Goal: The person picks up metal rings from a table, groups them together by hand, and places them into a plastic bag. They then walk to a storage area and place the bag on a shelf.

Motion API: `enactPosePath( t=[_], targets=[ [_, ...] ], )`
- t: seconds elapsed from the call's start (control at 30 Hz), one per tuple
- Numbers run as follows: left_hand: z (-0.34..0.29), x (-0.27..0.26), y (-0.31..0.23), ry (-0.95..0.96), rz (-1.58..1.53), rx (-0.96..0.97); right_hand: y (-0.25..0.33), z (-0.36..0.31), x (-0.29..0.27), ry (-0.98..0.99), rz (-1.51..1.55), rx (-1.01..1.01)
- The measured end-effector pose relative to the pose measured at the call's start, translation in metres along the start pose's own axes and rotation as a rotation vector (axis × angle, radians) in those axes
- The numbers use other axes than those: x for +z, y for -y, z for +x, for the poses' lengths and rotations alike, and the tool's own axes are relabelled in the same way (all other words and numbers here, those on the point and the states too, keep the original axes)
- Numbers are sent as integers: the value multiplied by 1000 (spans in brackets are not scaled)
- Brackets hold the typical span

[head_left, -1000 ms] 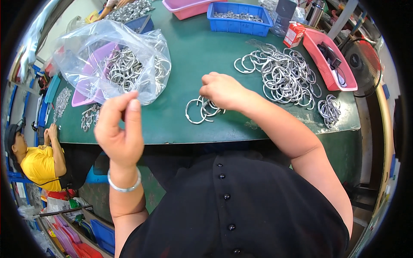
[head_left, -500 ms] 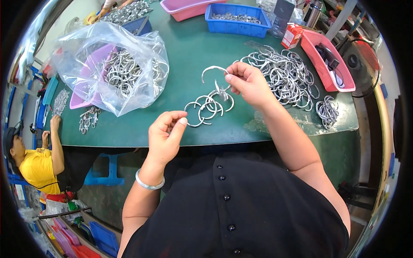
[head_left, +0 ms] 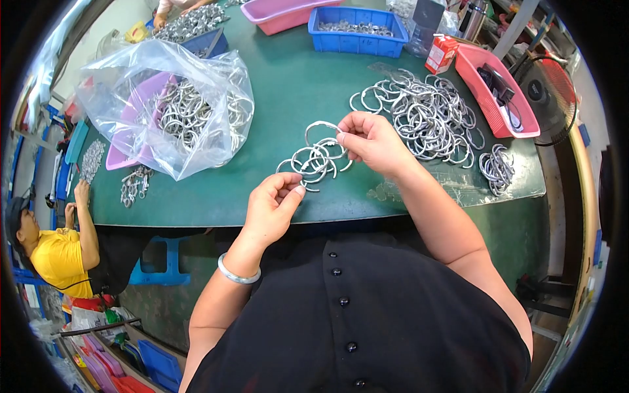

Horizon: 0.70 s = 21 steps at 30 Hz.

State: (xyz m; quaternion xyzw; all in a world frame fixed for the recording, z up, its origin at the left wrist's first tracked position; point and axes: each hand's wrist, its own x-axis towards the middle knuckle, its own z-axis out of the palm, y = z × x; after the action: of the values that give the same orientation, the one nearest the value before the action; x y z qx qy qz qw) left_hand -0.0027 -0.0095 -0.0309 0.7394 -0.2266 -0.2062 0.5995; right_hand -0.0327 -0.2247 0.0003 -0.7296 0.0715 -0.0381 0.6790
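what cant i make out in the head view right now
Head view:
- whether the left hand grips one of the loose rings: its fingers hide the contact
- far pink tray: top edge cuts it off
- small parts in the blue tray: too small
- lower rings in the big pile: buried

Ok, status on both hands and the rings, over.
Right hand pinching a metal ring. Left hand at small ring cluster, grip unclear. Clear plastic bag off left, apart from both hands.
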Motion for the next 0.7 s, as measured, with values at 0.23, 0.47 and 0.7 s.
enactPosePath(
  t=[0.23, 0.47, 0.7],
  targets=[
    [0, 8, -12, -25, -207, 5, -7, -8, 19, 190, 677, 51],
    [1, 9, -21, -110, -424, 86, -11, -24, 43, 255, 747, 52],
    [3, -6, -29, -62, -530, -5, -9, -25, 36, 234, 582, 25]
  ],
)
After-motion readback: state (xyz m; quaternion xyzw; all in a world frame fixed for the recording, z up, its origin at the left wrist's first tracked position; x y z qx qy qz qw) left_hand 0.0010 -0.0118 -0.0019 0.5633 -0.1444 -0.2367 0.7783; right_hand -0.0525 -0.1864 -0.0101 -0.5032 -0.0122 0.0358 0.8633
